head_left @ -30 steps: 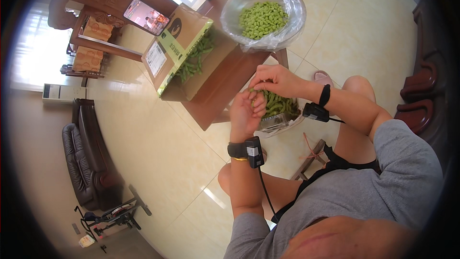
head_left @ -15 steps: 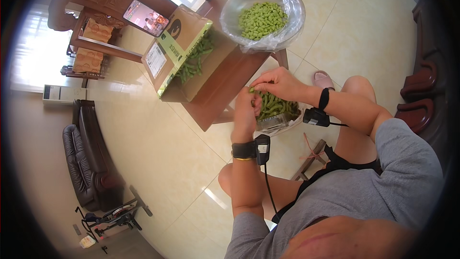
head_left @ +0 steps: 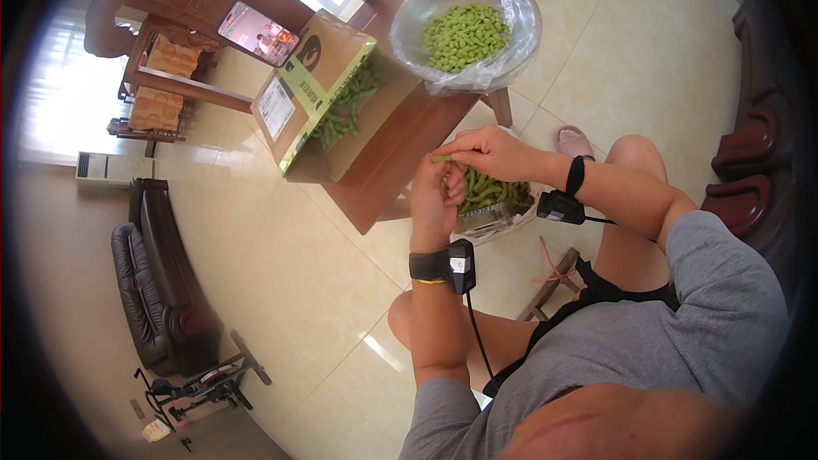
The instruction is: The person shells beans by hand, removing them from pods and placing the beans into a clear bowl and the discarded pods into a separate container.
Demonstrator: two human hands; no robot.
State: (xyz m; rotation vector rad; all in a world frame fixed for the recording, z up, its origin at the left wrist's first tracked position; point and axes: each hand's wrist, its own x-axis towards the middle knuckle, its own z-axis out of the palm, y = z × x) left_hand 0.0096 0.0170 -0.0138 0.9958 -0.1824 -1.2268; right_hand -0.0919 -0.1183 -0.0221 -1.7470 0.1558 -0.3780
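i see left hand [head_left: 436,196] and right hand [head_left: 496,153] pinching a slim green bean pod [head_left: 440,158], left of the clear rectangular plastic box [head_left: 486,220]; likely shelling, next calling for a firm squeeze.

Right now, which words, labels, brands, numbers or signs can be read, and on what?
None clearly readable:
Cardboard box, green band: dark characters, too small.
Box's white label: fine print, blurred.
Phone screen: tiny marks, blurred.
Left black wrist device, white sticker: marks, unclear.
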